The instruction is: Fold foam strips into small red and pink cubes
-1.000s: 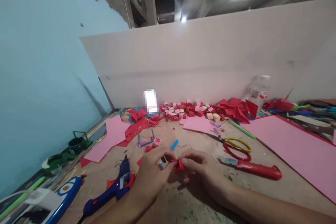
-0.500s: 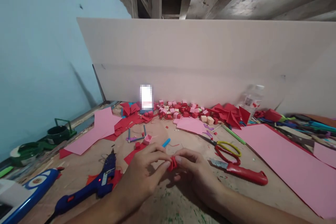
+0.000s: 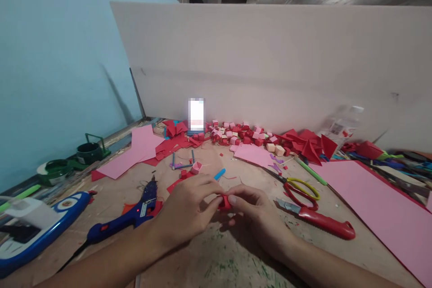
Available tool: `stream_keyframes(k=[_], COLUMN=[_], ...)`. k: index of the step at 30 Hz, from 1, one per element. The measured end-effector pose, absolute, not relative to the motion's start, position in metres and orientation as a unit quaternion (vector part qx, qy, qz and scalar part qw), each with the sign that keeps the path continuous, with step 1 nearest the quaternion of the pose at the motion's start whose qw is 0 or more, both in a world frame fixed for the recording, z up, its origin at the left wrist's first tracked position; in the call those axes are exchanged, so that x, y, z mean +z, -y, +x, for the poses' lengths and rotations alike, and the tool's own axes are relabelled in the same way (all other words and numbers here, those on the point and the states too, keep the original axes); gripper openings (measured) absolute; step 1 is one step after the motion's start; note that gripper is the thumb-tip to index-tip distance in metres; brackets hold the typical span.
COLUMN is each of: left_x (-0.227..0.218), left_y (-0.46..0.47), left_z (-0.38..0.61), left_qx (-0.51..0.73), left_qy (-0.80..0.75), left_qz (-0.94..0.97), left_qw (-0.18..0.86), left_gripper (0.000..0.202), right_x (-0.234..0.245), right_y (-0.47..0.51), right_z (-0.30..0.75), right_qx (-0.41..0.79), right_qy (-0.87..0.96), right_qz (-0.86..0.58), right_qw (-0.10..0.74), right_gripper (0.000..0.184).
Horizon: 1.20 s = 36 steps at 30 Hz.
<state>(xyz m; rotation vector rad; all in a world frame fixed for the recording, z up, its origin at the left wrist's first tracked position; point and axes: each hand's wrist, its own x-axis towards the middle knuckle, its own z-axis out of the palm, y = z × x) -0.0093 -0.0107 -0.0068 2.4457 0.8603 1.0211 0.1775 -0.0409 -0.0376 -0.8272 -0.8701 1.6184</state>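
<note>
A small folded red paper piece (image 3: 224,202) is pinched between both hands, just above the table. My left hand (image 3: 191,200) grips its left side with thumb and fingertips. On its right side, the thumb and index finger of my right hand (image 3: 251,209) close on it, the other fingers curled underneath. Much of the piece is hidden by fingertips. Just beyond the hands lie a blue strip (image 3: 220,174) and an open pink paper box (image 3: 196,168). A blue glue gun (image 3: 135,216) with a red light rests left of my left hand.
Red-and-yellow scissors (image 3: 302,191) and a red-handled knife (image 3: 319,220) lie on the right, beside a large pink sheet (image 3: 381,211). Small paper cubes (image 3: 248,134) are heaped at the back near a lit phone (image 3: 196,114). A blue-white power strip (image 3: 50,229) sits at left.
The view has tilted down and shifted left, so things appear higher and further right. The fingers have shifted on the red paper piece, which now looks more closed up.
</note>
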Motion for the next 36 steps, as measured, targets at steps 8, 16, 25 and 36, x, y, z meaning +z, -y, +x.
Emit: stream_keyframes(k=[8,16,25,36], left_x=[-0.016,-0.017,-0.014,-0.015], left_y=[0.009,0.010,0.009,0.013], left_z=[-0.009,-0.009,-0.007,-0.009], left_qx=[0.368,0.397,0.402,0.394], left_qy=[-0.284,-0.257,-0.231,-0.212], left_qz=[0.877,0.876,0.880,0.891], left_qw=[0.122,0.094,0.101,0.072], left_gripper=[0.015,0.023,0.018,0.027], right_x=[-0.039,-0.043,-0.039,-0.040], right_y=[0.040,0.043,0.042,0.043], right_z=[0.180,0.177,0.179,0.179], right_qx=[0.666,0.684,0.693,0.703], right_qy=[0.398,0.383,0.389,0.391], right_qz=[-0.366,-0.341,-0.346,-0.318], right_qw=[0.514,0.518,0.498,0.501], right_gripper=[0.031,0.033,0.036,0.036])
